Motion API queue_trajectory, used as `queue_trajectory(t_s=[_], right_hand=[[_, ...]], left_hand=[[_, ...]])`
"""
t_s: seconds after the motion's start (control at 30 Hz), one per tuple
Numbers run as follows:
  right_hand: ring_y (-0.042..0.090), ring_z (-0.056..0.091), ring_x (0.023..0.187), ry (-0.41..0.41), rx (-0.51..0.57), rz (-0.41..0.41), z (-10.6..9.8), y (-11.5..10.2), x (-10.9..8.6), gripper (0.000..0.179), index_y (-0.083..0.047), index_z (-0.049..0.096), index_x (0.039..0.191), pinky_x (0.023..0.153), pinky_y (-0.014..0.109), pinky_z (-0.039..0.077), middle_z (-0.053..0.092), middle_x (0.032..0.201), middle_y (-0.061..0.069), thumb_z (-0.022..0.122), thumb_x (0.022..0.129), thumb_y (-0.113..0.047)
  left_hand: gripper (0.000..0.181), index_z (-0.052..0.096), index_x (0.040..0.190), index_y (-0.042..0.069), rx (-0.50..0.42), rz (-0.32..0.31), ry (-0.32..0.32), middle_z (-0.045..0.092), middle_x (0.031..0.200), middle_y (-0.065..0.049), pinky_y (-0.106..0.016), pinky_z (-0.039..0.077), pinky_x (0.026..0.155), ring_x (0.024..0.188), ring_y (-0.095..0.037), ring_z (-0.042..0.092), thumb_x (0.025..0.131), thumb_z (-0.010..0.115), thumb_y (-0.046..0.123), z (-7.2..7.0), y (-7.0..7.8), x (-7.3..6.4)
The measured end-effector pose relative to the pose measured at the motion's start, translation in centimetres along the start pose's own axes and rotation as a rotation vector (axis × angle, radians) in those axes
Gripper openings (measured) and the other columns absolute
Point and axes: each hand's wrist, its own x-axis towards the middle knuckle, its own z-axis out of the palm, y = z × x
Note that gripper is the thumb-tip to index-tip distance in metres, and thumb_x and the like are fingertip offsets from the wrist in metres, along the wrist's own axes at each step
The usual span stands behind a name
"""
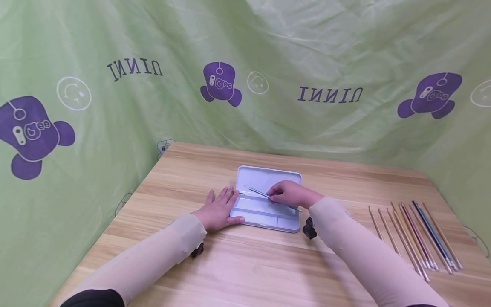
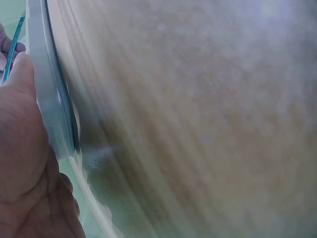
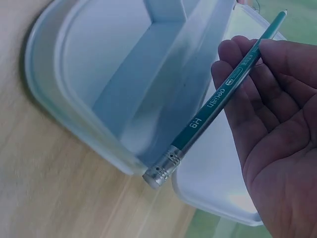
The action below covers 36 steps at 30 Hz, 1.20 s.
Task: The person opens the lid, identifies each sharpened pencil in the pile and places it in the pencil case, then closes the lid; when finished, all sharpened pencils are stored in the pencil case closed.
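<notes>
An open white pencil case [image 1: 255, 216] lies on the table, lid folded back on the far side, with a compartmented tray nearest the person. My left hand [image 1: 218, 212] rests against its left edge, fingers extended and thumb along the near rim. Over the case, my right hand [image 1: 287, 194] pinches a green pencil [image 3: 218, 101] between thumb and fingers. That pencil slants across the case, its point toward the lid and its silver eraser end past the right rim. A short dark tip [image 1: 241, 194] shows beside the left fingertips.
Several pencils [image 1: 412, 234] lie loosely side by side on the wooden table [image 1: 245, 264] at the right. A green printed curtain [image 1: 268, 119] hangs behind the table and along its sides.
</notes>
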Motion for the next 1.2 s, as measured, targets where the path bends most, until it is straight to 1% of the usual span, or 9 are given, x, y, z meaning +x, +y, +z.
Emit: queue_trajectory(t_s=[0.2, 0.43, 0.57, 0.73, 0.87, 1.07, 1.2], right_hand=[[0.007, 0.061, 0.081, -0.048, -0.017, -0.02, 0.5, 0.0, 0.4, 0.017, 0.003, 0.077, 0.107, 0.081, 0.029, 0.052, 0.074, 0.088, 0.0, 0.064, 0.098, -0.002], [0.004, 0.061, 0.078, -0.066, -0.029, -0.045, 1.5, -0.2, 1.3, 0.016, 0.003, 0.076, 0.108, 0.081, 0.027, 0.052, 0.074, 0.086, -0.001, 0.067, 0.097, -0.002], [0.005, 0.061, 0.079, -0.078, -0.026, -0.034, 1.8, -0.6, 1.7, 0.017, 0.002, 0.076, 0.11, 0.083, 0.028, 0.052, 0.074, 0.089, -0.001, 0.067, 0.097, -0.003], [0.006, 0.06, 0.081, -0.083, -0.038, -0.012, 2.0, -0.6, 1.8, 0.017, 0.001, 0.077, 0.11, 0.084, 0.029, 0.051, 0.073, 0.09, -0.001, 0.068, 0.096, -0.004], [0.007, 0.059, 0.082, -0.079, -0.053, -0.018, 2.2, -0.3, 1.7, 0.017, 0.001, 0.077, 0.109, 0.085, 0.029, 0.051, 0.073, 0.09, -0.002, 0.07, 0.096, -0.006], [0.006, 0.059, 0.084, -0.076, -0.046, -0.006, 2.3, 0.1, 1.6, 0.017, 0.0, 0.077, 0.109, 0.086, 0.028, 0.051, 0.073, 0.091, -0.002, 0.071, 0.095, -0.008], [0.007, 0.062, 0.087, -0.064, -0.057, -0.003, 2.1, 0.2, 1.4, 0.017, -0.001, 0.077, 0.109, 0.089, 0.032, 0.052, 0.074, 0.093, -0.001, 0.07, 0.096, -0.009]], left_hand=[[0.1, 0.01, 0.166, 0.007, 0.004, -0.001, 0.006, 0.002, 0.171, -0.018, -0.064, -0.002, 0.121, 0.158, -0.033, 0.001, 0.099, 0.046, 0.071, 0.2, -0.1, 0.2], [0.098, 0.011, 0.166, 0.006, -0.016, -0.006, 0.003, 0.004, 0.171, -0.019, -0.065, -0.002, 0.121, 0.158, -0.033, 0.002, 0.1, 0.047, 0.069, 0.1, -0.2, 0.1], [0.097, 0.012, 0.166, 0.007, -0.015, 0.002, 0.003, 0.003, 0.171, -0.02, -0.065, -0.001, 0.121, 0.158, -0.034, 0.002, 0.1, 0.047, 0.069, 0.1, -0.1, 0.1], [0.097, 0.011, 0.166, 0.007, -0.026, 0.002, -0.001, 0.003, 0.171, -0.02, -0.065, -0.002, 0.121, 0.157, -0.034, 0.001, 0.1, 0.048, 0.068, 0.1, -0.1, 0.2], [0.099, 0.009, 0.167, 0.008, -0.032, -0.003, -0.005, 0.002, 0.171, -0.019, -0.065, -0.003, 0.121, 0.157, -0.033, 0.0, 0.1, 0.048, 0.069, 0.1, -0.1, 0.3], [0.099, 0.011, 0.166, 0.006, -0.065, 0.009, 0.003, 0.005, 0.171, -0.021, -0.067, -0.003, 0.12, 0.157, -0.034, 0.001, 0.099, 0.05, 0.068, -0.1, -0.1, 0.2], [0.099, 0.013, 0.166, 0.005, -0.068, 0.011, 0.005, 0.006, 0.171, -0.021, -0.067, -0.002, 0.12, 0.157, -0.035, 0.002, 0.1, 0.051, 0.067, -0.2, 0.0, 0.1]])
